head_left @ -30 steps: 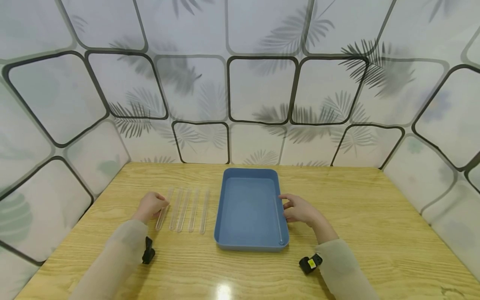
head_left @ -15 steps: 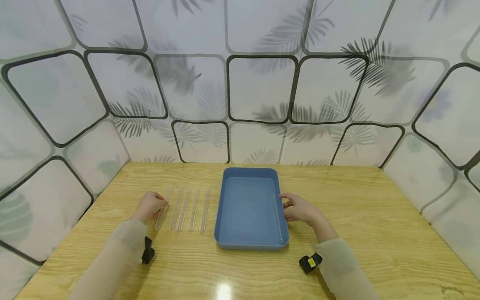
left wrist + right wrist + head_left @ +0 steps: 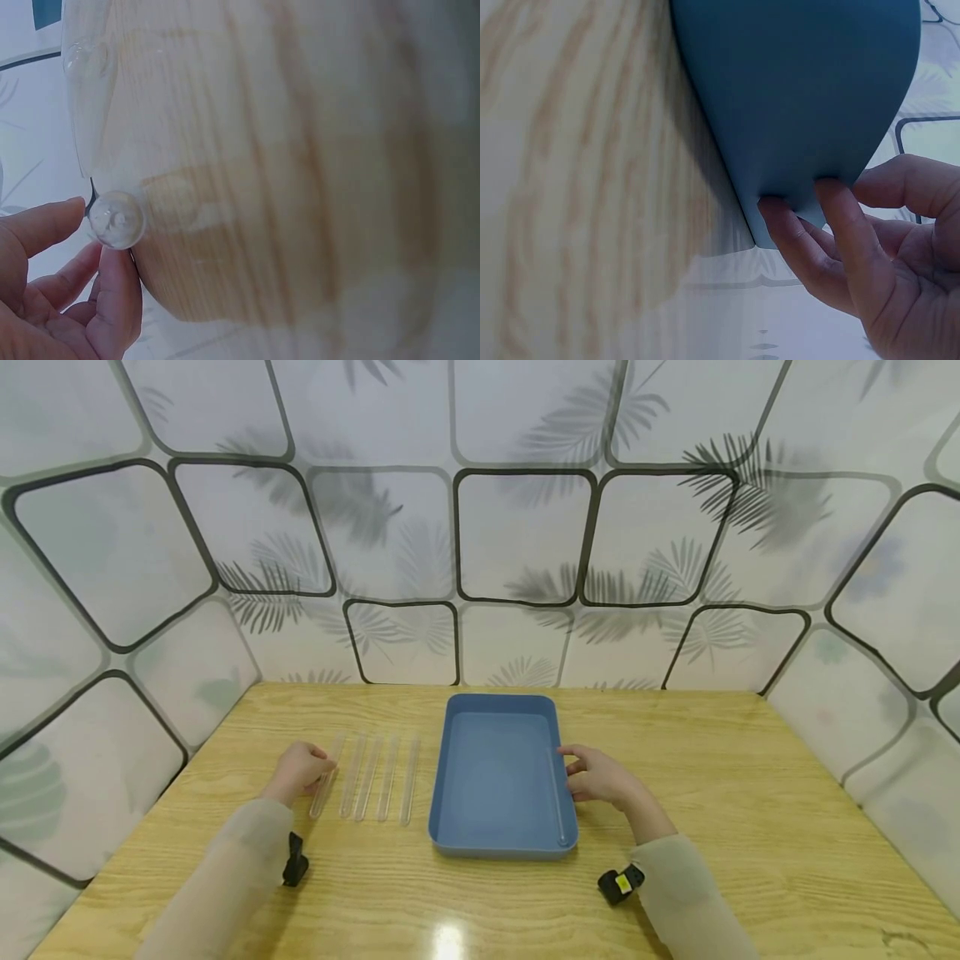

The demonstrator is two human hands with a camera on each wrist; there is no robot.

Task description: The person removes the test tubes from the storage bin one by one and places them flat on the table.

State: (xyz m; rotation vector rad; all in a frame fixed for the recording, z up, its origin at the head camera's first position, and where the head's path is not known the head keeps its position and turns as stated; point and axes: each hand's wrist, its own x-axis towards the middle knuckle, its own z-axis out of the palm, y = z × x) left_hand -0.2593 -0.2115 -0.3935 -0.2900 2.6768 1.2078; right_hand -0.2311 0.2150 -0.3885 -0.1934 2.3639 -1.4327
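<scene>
At the left end of a row of clear tubes, which look like test tubes, my left hand (image 3: 300, 768) pinches the outermost tube (image 3: 321, 797). The left wrist view shows the rounded end of that tube (image 3: 118, 220) between thumb and fingers. Several more clear tubes (image 3: 367, 781) lie side by side on the table to its right. A blue tray (image 3: 495, 777) stands in the middle, with one clear tube (image 3: 556, 797) lying along its right wall. My right hand (image 3: 600, 777) grips that wall, fingers (image 3: 832, 199) against the outside and thumb at the rim.
Everything stands on a wooden table (image 3: 712, 777). A patterned backdrop (image 3: 517, 543) rises behind the table and along both sides. Black wrist cameras hang by the two sleeves, one by the left cuff (image 3: 296, 860) and one by the right cuff (image 3: 621, 887).
</scene>
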